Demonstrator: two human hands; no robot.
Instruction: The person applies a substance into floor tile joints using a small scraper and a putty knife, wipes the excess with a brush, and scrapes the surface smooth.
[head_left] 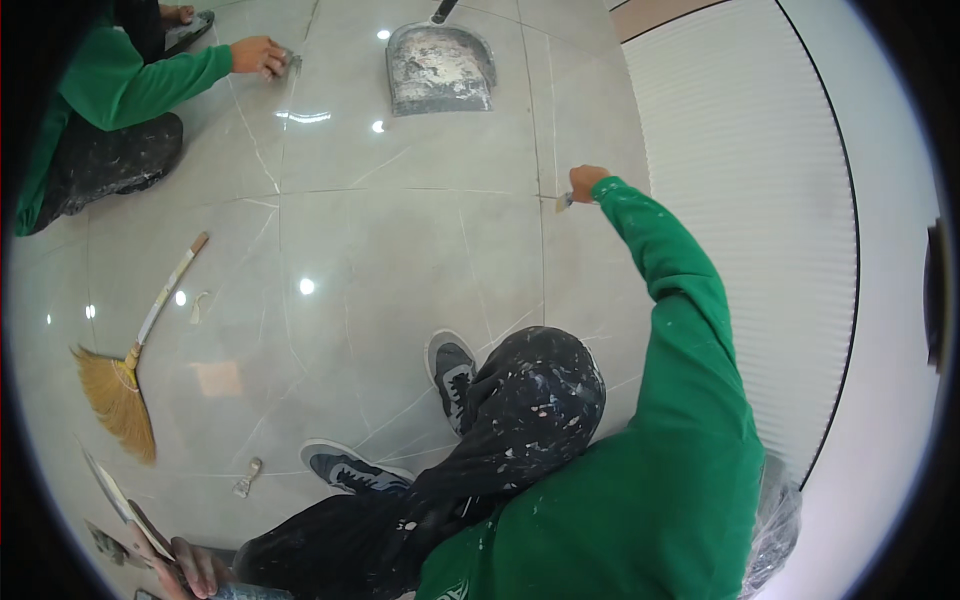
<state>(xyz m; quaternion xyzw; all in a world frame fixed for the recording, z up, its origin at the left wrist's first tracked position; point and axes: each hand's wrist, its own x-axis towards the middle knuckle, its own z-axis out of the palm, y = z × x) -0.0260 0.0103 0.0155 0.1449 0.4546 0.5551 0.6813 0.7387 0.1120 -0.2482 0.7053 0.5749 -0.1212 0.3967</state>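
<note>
My right hand [588, 184] is closed on a small putty knife [564, 203], its blade down at a joint between the floor tiles, beside the white ribbed panel. At the lower left edge, my left hand [196, 568] has curled fingers. Beside it, a long pale blade [110, 487] with a dark edge points up and away, and a bluish-grey flat thing [250, 592] lies under the fingers. The rim cuts this off, so what the left hand grips is unclear. Near my shoes, a small tool with a pale blade [246, 479] lies on the tiles.
A co-worker in a green sleeve [150, 85] crouches at the upper left, one hand [259, 57] on the floor. A dusty dustpan [440, 70] lies ahead; a straw broom [125, 375] lies left. The ribbed panel [740, 220] borders my right, with clear plastic [775, 525] behind.
</note>
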